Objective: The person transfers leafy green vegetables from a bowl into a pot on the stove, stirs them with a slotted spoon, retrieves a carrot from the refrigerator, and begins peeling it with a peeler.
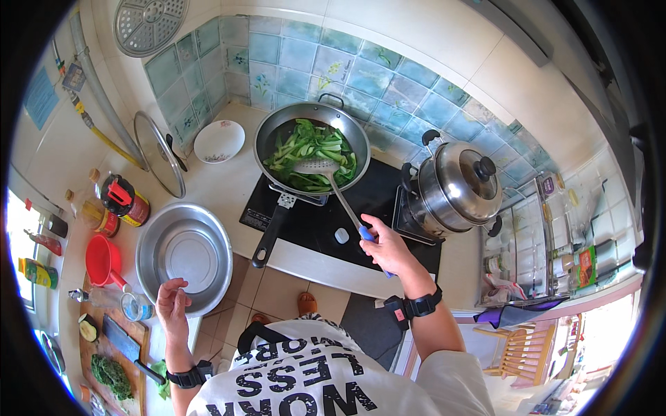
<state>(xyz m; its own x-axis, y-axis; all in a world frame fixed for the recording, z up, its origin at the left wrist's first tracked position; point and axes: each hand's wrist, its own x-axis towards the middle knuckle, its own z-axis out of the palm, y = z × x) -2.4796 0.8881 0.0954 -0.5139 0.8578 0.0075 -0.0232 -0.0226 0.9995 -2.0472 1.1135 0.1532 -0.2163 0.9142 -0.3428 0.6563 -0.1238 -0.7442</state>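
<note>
My right hand [385, 245] grips the blue handle of a slotted metal spatula [318, 166], whose perforated head rests on chopped green leafy vegetables [312, 145] in a wok [362, 130]. The wok sits on a black cooktop [312, 223], its long black handle pointing towards me. My left hand [173, 301] holds nothing, fingers loosely bent and apart, over the near rim of a large metal basin [221, 244]. A white flower-patterned bowl [219, 141] stands left of the wok.
A lidded steel steamer pot [450, 184] stands on the right burner. Left are a leaning glass lid [156, 151], sauce bottles, a red ladle [102, 260] and a glass jar [136, 306]. A cutting board [138, 343] holds a cleaver [120, 335], cut eggplant and chopped greens. A spice rack [546, 249] is at right.
</note>
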